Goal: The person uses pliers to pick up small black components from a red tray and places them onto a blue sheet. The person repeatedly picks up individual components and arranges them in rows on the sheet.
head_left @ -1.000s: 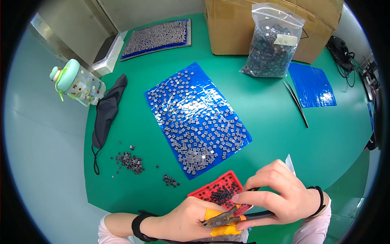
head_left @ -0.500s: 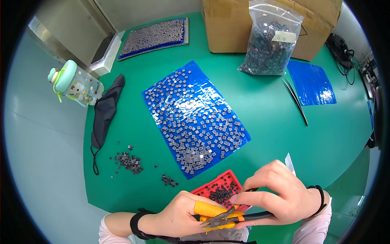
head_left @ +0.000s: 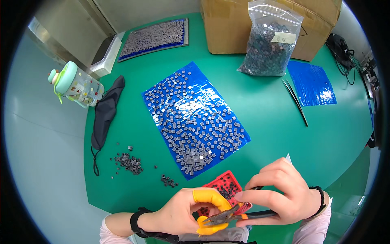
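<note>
My right hand (head_left: 280, 195) grips a pair of cutting pliers (head_left: 222, 216) with dark metal jaws and black and orange handles. The jaws point left, across the fingertips of my left hand (head_left: 178, 211). Yellow covers (head_left: 211, 198) sit on the left thumb and forefinger, which curl into a ring and come together behind the jaws. Whatever is pinched there is hidden. Just beyond both hands lies a red tray (head_left: 229, 177) of small black pieces (head_left: 227, 191), partly covered by them.
Small square pieces cover a blue sheet (head_left: 207, 160) mid-table. Loose dark pieces (head_left: 129, 162) lie left, near a black mask (head_left: 107, 112) and a bottle (head_left: 79, 85). Farther off are a filled zip bag (head_left: 266, 49), a carton (head_left: 225, 28), tweezers (head_left: 295, 101) and another blue sheet (head_left: 313, 83).
The left thumb and forefinger have spread from a flat pinch into a rounder ring, with the thumb lower. The pliers and right hand have shifted slightly. More of the tray shows through the ring.
</note>
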